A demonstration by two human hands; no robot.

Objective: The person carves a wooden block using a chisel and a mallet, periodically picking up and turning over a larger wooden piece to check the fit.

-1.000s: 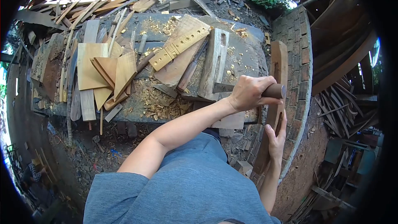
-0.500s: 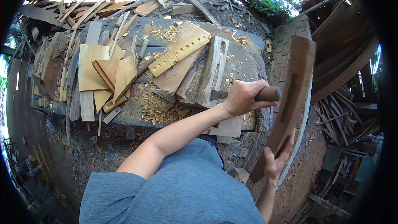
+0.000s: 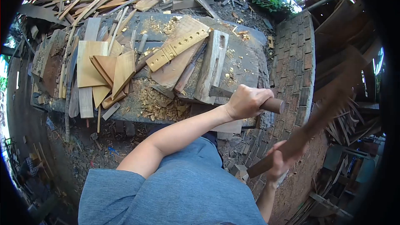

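Observation:
My left hand [image 3: 246,102] is closed around the wooden handle [image 3: 274,106] of what looks like a chisel, its flat grey blade [image 3: 220,92] pointing left over the bench's front edge. At the lower right, my right hand [image 3: 278,162] grips a long brown board [image 3: 308,130] near its lower end. The board slants up to the right, its far part blurred by motion. Left of the blade, a weathered wood block [image 3: 211,66] with a slot lies on the workbench [image 3: 246,71]. Beside it rests a yellow strip with holes [image 3: 178,50] on a flat board.
Wood shavings [image 3: 164,110] and several cut pieces [image 3: 98,64] cover the bench's left part. A low brick ledge [image 3: 291,58] runs along the right. Scrap wood [image 3: 96,2] is piled behind. Another person [image 3: 31,167] is at the far lower left.
The long board in my right hand has swung from nearly upright over the ledge outward to the right. My left hand and the chisel have barely moved. The view has shifted slightly.

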